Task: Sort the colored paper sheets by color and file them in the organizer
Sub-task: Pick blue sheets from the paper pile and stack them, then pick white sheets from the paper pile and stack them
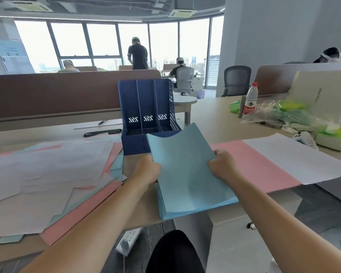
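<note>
From the head view, the blue sheets [187,174] are gathered in one stack at the near edge of the surface [215,119]. The left hand [148,170] curls round the stack's left edge and the right hand [221,166] pinches its right edge. The far end lifts and sags in the middle, while the near end lies low at the surface's edge. The blue organizer [148,111] stands upright just beyond that raised end, and its three slots look empty. The step in hand seems to be filing this blue stack. To do it well, the edges should probably be squared first by tapping the stack on the surface, since a few lower sheets stick out at the near corner. Both hands should then stay on the sides so the stack goes stiff, and it should be stood on its short edge and slid down into one slot, clear of the dividers. The mixed pile [47,174] at the left, the pink sheets [254,164] and the white sheet [295,158] at the right remain to be filed, so two slots should be left free.
</note>
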